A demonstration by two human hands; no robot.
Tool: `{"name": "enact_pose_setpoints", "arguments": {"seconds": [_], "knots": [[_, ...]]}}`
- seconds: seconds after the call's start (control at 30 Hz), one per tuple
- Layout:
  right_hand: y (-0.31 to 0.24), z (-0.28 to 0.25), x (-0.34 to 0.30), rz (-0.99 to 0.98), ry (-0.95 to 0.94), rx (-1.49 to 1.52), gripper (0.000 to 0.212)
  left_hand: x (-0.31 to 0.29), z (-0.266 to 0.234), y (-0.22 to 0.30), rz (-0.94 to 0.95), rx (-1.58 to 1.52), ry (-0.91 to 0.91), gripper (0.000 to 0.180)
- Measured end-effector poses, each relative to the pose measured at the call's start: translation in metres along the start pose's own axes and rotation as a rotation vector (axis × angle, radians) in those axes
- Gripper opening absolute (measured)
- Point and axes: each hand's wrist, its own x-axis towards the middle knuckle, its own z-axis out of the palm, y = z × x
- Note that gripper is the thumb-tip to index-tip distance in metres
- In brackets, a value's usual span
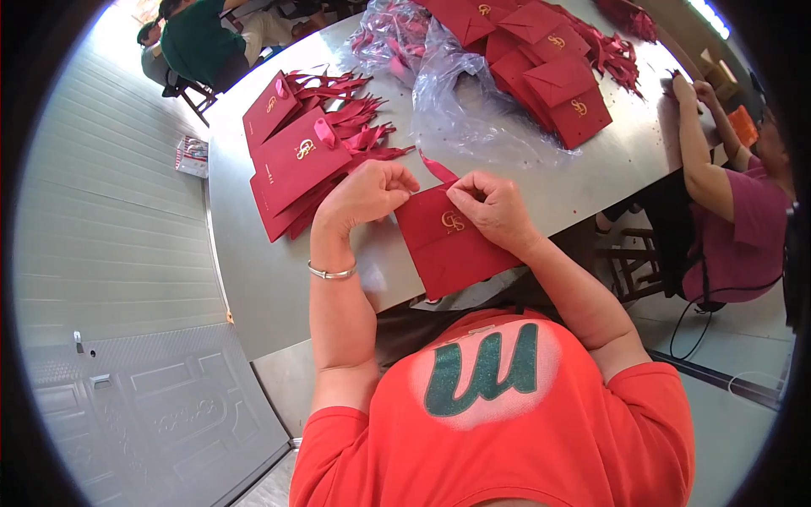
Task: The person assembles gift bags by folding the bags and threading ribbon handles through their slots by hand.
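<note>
A small red paper bag (460, 258) with a gold emblem lies flat in front of me at the table's near edge. My right hand (494, 207) pinches its upper edge, where a dark red ribbon (436, 166) comes out and stretches up over the table. Beside the bag's upper left corner is my left hand (372, 196), its fingers curled and thumb pressed in. Whatever those left fingertips hold is too small to make out. To the left, a pile of red bags (300, 160) with ribbon handles lies on the metal table (372, 275).
Crumpled clear plastic (465, 97) spreads across the table's middle. Behind it to the right is a heap of red bags (553, 72), with more ribbons farther back. A person in a purple top (743, 220) works at the right side. Another in green (203, 42) sits at the far left.
</note>
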Motion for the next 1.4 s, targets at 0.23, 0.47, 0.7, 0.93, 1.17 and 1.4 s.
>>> {"name": "enact_pose_setpoints", "arguments": {"seconds": [0.23, 0.47, 0.7, 0.93, 1.17, 1.4], "knots": [[-0.014, 0.003, -0.002, 0.021, -0.172, 0.021, 0.011, 0.000, 0.002, -0.006, -0.115, 0.020, -0.114, 0.015], [-0.011, 0.016, -0.001, -0.357, -0.084, -0.452, 0.011, -0.002, 0.005, 0.002, -0.117, -0.013, -0.064, 0.012], [-0.014, 0.018, 0.003, -0.266, -0.059, -0.451, 0.015, -0.003, 0.006, 0.003, -0.108, -0.013, -0.018, 0.015], [-0.027, 0.022, 0.005, -0.212, -0.088, -0.640, 0.017, 0.000, 0.013, 0.004, -0.074, 0.034, -0.007, 0.012], [-0.060, 0.035, 0.012, -0.103, -0.205, -0.801, 0.018, 0.004, 0.014, -0.002, -0.033, 0.024, -0.003, 0.011], [-0.066, 0.031, 0.024, -0.037, -0.289, -0.789, 0.020, 0.004, 0.015, -0.002, -0.029, -0.022, -0.002, 0.005]]}}
